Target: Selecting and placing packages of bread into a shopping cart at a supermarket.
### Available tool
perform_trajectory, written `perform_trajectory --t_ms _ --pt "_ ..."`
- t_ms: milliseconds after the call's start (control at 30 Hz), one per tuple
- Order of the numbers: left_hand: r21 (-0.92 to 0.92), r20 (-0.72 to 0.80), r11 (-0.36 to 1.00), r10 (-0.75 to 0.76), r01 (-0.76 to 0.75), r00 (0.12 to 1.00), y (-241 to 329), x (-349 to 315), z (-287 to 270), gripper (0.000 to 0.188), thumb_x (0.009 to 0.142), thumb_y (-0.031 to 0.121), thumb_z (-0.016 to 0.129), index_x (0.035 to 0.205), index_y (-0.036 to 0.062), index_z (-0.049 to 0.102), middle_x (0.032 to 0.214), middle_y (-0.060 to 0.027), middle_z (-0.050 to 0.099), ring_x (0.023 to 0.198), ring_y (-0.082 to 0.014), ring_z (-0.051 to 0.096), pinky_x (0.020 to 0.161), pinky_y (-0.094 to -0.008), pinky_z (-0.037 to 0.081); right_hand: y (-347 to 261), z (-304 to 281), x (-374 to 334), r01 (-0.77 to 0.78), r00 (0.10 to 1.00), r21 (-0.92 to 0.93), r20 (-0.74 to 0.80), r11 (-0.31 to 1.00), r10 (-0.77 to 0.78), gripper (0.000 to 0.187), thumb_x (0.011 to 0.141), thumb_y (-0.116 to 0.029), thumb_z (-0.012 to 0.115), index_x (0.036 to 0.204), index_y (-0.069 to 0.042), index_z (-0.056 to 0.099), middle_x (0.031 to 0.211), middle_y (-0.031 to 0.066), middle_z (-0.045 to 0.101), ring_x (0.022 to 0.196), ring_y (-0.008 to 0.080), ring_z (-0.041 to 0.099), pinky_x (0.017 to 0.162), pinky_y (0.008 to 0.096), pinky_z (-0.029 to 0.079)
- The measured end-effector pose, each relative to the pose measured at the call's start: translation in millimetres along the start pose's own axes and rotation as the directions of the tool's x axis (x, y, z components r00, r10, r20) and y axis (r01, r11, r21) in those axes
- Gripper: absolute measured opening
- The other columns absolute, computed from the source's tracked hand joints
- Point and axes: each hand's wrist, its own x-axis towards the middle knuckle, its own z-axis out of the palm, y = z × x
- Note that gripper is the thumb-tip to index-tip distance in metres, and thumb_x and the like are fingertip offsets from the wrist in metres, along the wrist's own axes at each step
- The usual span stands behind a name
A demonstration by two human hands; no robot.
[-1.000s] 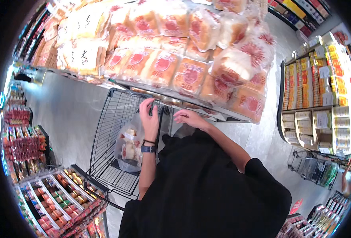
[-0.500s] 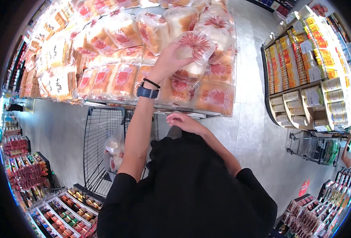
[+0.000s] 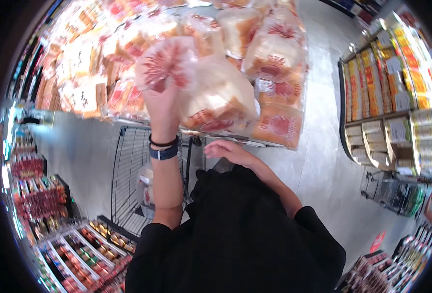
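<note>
My left hand (image 3: 162, 110), with a dark watch and a black band at the wrist, is closed round the gathered red-printed neck of a clear bag of bread (image 3: 221, 100). The bag hangs tilted to the right of the hand, raised above the bread display, and hides part of the loaves behind it. In front of the display edge, close to my body, my right hand (image 3: 229, 151) holds nothing, its fingers loosely stretched and apart. More bagged loaves (image 3: 277, 124) lie in rows on the display, some with twisted red-printed tops.
Below the display at left stands a black wire shopping cart (image 3: 128, 171) with a bagged item (image 3: 146, 188) inside. A shelf of yellow boxes and cans (image 3: 372, 97) rises at the right, with another cart (image 3: 394, 190) near it. Packaged-goods racks (image 3: 79, 254) fill the lower left.
My left hand has lifted the bag of bread off the display and swung it left and nearer. My right hand stays about where it was. The view has shifted slightly.
</note>
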Motion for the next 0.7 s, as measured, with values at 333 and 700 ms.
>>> perform_trajectory --t_ms 333,700 --pt "-0.477 -0.322 0.856 -0.382 0.200 0.866 32 -90 -155 0.046 0.095 0.008 0.061 0.138 0.0023 0.049 0.116 -0.0103 0.066 0.101 -0.0208 0.068 0.088 -0.0359 0.058 -37 50 56 -0.166 0.986 0.870 0.158 0.465 0.058 0.071 0.100 -0.059 0.042 0.154 -0.014 0.035 0.157 0.0089 0.039 0.143 0.0296 0.038 0.118 0.0554 0.027" --pt "-0.242 -0.752 0.963 -0.265 0.120 0.603 49 -209 -262 0.044 0.100 0.013 0.056 0.142 0.0048 0.047 0.119 -0.0076 0.064 0.106 -0.0192 0.064 0.093 -0.0345 0.053 -6 128 101 -0.659 0.752 0.627 0.571 0.416 0.330 0.066 0.103 -0.059 0.032 0.152 -0.015 0.038 0.154 0.0100 0.042 0.138 0.0325 0.043 0.110 0.0604 0.035"
